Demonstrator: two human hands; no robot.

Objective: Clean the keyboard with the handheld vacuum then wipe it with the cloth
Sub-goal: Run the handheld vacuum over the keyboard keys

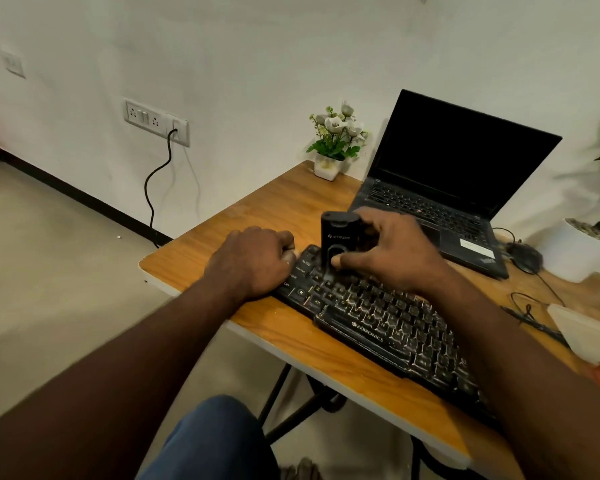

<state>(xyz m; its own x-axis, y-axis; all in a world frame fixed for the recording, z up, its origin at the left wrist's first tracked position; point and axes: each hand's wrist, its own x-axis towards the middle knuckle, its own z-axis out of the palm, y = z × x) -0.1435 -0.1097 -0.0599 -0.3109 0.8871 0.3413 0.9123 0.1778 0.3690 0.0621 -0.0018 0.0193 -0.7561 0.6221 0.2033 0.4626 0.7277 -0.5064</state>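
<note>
A black keyboard [388,323] lies diagonally on the wooden table [267,216]. My right hand [392,254] grips a black handheld vacuum [336,237] that stands upright with its lower end on the keys at the keyboard's far left part. My left hand [253,261] lies at the keyboard's left end with its fingers curled against that edge. A pale cloth [586,330] lies at the table's right side, partly cut off by the frame edge.
An open black laptop [447,188] stands behind the keyboard. A small white pot of flowers [333,147] sits in the table's far corner. A black mouse [525,258] with its cable and a large white planter [582,247] are at the right.
</note>
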